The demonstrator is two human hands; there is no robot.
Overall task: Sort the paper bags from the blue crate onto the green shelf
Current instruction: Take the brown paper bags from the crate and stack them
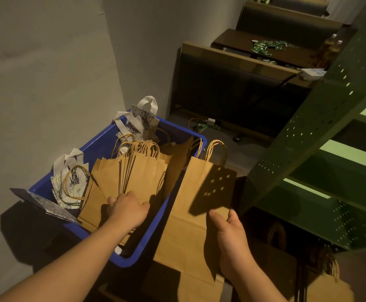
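A blue crate point(103, 144) stands by the wall, filled with flat brown paper bags point(142, 171) and a few white printed bags point(71, 184). My left hand point(127, 209) rests inside the crate on the stack of brown bags, fingers curled over their lower edge. My right hand point(229, 232) holds a flat brown paper bag point(190, 214) by its right side, just right of the crate. The green perforated shelf point(321, 118) rises at the right, its lit boards showing. More brown bags point(271, 264) lie in shadow on the low level under my right hand.
A dark printed card point(44, 205) leans off the crate's near left corner. Dark benches point(232, 88) and a table with green packets point(267, 45) stand beyond. Cables and a small circuit board point(201, 126) lie on the floor behind the crate. A grey wall runs along the left.
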